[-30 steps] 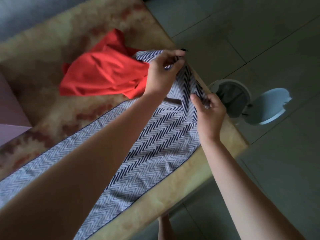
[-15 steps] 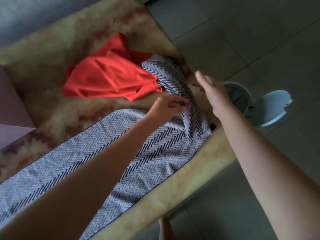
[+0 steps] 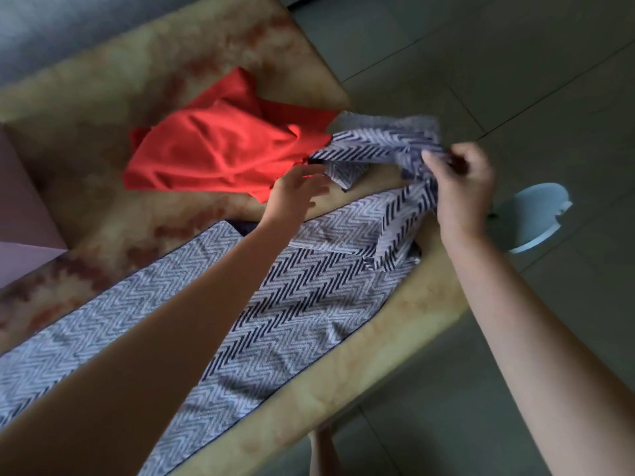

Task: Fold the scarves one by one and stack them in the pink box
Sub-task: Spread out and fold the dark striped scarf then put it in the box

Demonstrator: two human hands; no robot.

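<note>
A long navy-and-white zigzag scarf [image 3: 292,297] lies diagonally across the marbled table [image 3: 103,97], its far end bunched and lifted. My right hand [image 3: 460,180] grips that bunched end above the table's right edge. My left hand [image 3: 297,190] hovers with fingers spread and relaxed just left of the raised fold, holding nothing. A crumpled red scarf [image 3: 220,149] lies behind it, its right tip under the zigzag cloth. The pink box [image 3: 20,207] shows only partly at the left edge.
The table's right edge [image 3: 429,321] drops to a grey tiled floor. A pale blue round object [image 3: 536,218] sits on the floor just beyond my right hand. A grey surface [image 3: 68,29] lies behind the table.
My right hand, open half a second ago, has closed on the scarf's bunched end and lifted it to the right. My left hand has let go of the scarf and opened.
</note>
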